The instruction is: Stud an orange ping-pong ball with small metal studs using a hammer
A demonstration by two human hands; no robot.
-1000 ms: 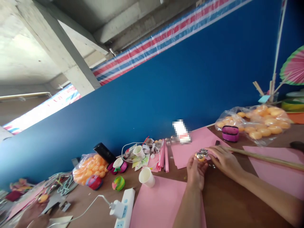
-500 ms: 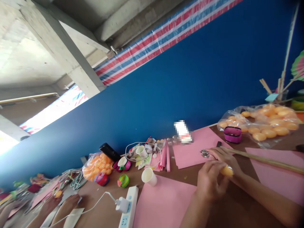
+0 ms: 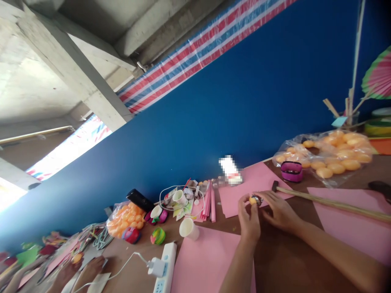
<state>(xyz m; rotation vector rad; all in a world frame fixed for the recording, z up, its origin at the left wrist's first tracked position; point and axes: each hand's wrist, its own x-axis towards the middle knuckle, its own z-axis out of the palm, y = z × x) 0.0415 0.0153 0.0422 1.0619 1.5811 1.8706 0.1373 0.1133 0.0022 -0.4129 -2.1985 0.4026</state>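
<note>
My left hand (image 3: 250, 219) is closed on a small orange plastic ball (image 3: 253, 200), holding it between fingers and thumb. Right beside the ball are small shiny silver metal pieces (image 3: 259, 200); whether the ball touches them I cannot tell. My right hand (image 3: 279, 209) lies low over the table, its fingers stretched towards those pieces and apart from the thumb. Behind its fingers is the dark head of a hammer (image 3: 275, 186), with a long wooden handle running right. A pink sheet (image 3: 244, 191) lies under the silver pieces.
A clear bag of orange balls (image 3: 336, 162) and a purple box (image 3: 291, 171) stand at the right. Left of my hands are a white paper cup (image 3: 188, 229), a power strip (image 3: 166, 260) and another bag of balls (image 3: 126, 217). Another person's hands (image 3: 69, 270) work at far left.
My left hand has moved left and away from me with the orange ball, reaching the silver pieces. My right hand has shifted slightly, and more of the hammer shows. The view has turned a little right.
</note>
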